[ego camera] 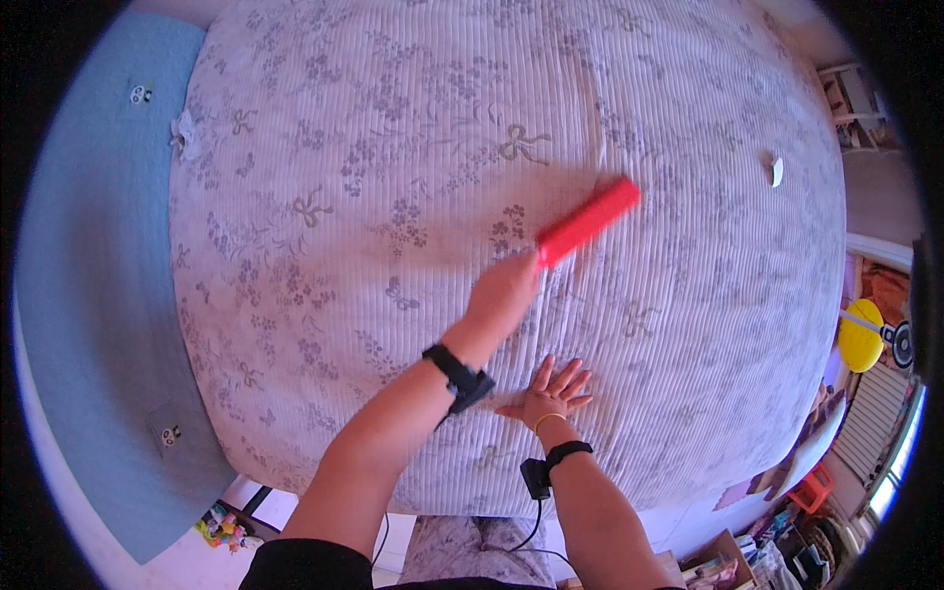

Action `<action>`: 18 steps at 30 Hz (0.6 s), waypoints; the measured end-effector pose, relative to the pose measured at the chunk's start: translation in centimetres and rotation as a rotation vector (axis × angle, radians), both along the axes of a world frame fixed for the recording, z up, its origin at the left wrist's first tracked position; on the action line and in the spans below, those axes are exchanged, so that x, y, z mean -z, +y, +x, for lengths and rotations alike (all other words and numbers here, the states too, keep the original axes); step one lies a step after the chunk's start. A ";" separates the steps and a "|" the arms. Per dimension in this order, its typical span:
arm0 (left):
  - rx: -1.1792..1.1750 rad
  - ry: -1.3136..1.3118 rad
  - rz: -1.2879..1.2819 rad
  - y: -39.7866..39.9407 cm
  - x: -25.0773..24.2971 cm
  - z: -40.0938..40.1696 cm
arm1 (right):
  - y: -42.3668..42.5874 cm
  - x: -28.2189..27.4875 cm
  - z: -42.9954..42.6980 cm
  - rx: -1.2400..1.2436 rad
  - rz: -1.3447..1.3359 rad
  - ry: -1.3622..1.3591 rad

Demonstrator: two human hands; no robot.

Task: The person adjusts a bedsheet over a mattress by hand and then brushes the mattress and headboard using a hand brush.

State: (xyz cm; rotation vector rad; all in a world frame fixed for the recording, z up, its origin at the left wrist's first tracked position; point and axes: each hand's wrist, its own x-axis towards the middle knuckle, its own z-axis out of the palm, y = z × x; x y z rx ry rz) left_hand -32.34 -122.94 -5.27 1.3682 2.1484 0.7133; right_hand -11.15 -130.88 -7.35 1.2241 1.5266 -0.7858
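My left hand [509, 284] is closed around the handle end of a red brush [590, 221], probably a bed brush. Its long head points up and to the right over a mattress with a pale ribbed cover [442, 310], printed with grey flowers and bows. Motion blurs the brush, so I cannot tell whether it touches the cover. Lower down, my right hand [552, 394] rests palm down on the fabric, fingers spread, holding nothing. Creases run upward through the cover near the brush.
A crumpled white tissue [186, 136] lies at the cover's left edge, beside a blue padded surface [96, 295]. Towards the right lies a small white piece [776, 171]. Beyond the bed are a yellow balloon-like object [861, 335], a red plastic item [811, 488] and small toys [221, 527].
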 end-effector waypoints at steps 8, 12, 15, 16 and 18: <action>0.005 0.011 0.085 -5.7 -0.9 3.3 | -0.1 -0.2 0.1 -0.020 0.031 0.017; -0.278 0.074 0.039 -4.5 -2.1 -2.1 | 0.0 0.2 0.5 -0.007 0.024 0.025; -0.296 0.055 0.010 -5.5 -1.2 -1.3 | -0.2 0.3 0.6 -0.004 0.028 0.050; -0.267 0.043 0.011 -6.2 -0.5 -0.1 | -0.2 0.4 0.6 -0.004 0.026 0.048; -0.162 0.003 -0.079 -8.2 0.8 3.6 | -0.3 0.3 0.5 -0.013 0.034 0.053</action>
